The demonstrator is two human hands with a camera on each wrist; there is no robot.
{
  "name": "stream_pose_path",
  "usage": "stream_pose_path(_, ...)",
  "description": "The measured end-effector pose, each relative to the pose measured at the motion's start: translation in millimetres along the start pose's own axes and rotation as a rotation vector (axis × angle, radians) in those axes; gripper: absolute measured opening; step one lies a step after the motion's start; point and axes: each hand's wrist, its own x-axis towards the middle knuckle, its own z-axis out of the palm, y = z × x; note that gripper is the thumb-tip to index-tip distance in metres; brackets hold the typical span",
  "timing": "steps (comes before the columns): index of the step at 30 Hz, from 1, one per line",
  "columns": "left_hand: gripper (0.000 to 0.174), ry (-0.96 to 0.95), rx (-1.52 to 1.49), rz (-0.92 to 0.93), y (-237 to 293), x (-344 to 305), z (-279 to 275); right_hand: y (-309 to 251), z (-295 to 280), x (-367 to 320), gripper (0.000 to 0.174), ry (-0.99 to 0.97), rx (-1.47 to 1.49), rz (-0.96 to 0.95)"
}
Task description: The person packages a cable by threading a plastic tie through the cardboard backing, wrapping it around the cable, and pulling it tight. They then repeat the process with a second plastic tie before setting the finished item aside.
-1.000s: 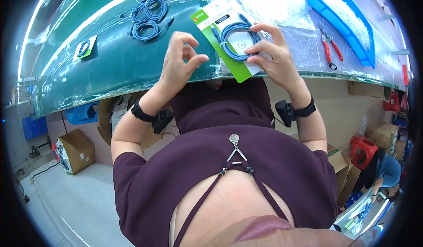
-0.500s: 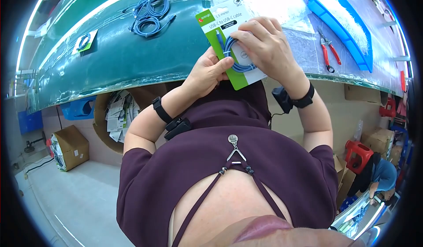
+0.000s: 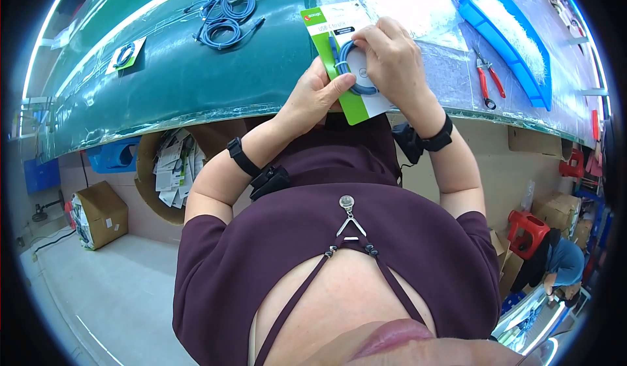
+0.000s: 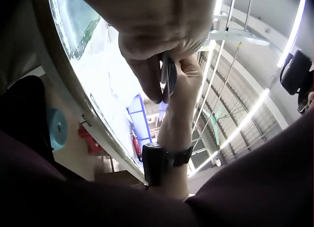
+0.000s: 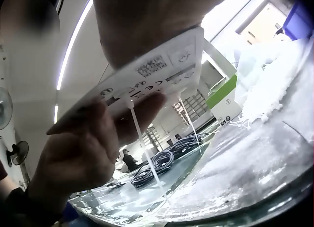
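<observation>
A green and white packaging card (image 3: 356, 110) with a coiled blue USB-C cable (image 3: 342, 65) on its front is held up over the table's near edge. My left hand (image 3: 312, 101) grips the card's left side, thumb on the front beside the coil, fingers behind. My right hand (image 3: 395, 62) bends over the card's right side and pinches the coil near its top. In the right wrist view, the printed card back (image 5: 169, 67) faces down. Two white cable ties (image 5: 143, 138) hang from it, and fingers of the left hand (image 5: 81, 153) lie under it.
Several coiled blue cables (image 3: 225, 10) lie at the back of the green tabletop (image 3: 196, 85), and a smaller carded cable (image 3: 125, 55) lies left. On the right are red-handled cutters (image 3: 486, 79), a pile of white ties (image 3: 418, 3) and a blue tray (image 3: 542, 95).
My left hand has come right and taken hold of the card. My right hand has closed over the coil's top. Since half a second ago, the card has moved slightly right and tilted.
</observation>
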Motion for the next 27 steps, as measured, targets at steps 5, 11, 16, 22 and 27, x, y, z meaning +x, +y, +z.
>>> stream_pose_path(5, 0.043, 0.037, -0.051, 0.033, -8.8, 7.6, -9.7, 6.1, -2.4, 7.9, 0.021, 0.174, 0.03, -0.045)
stream_pose_path(11, 0.046, 0.088, 0.038, 0.185, -18.1, 12.2, -22.5, 36.5, -8.3, -12.3, 0.03, 0.06, 0.46, 0.4)
stream_pose_path(16, 0.054, 0.044, -0.221, 0.133, -9.7, 17.2, -17.3, 17.7, 0.0, -23.8, 0.034, -0.177, 0.978, 0.637)
stream_pose_path(22, 0.064, 0.079, -0.259, 0.21, -29.4, 21.0, -6.2, 1.4, 17.4, -32.0, 0.031, 0.086, 0.84, 0.69)
stream_pose_path(27, 0.064, 0.104, -0.317, 0.244, -31.5, 17.9, 1.3, -7.0, 25.4, -36.0, 0.031, 0.201, 0.97, 0.719)
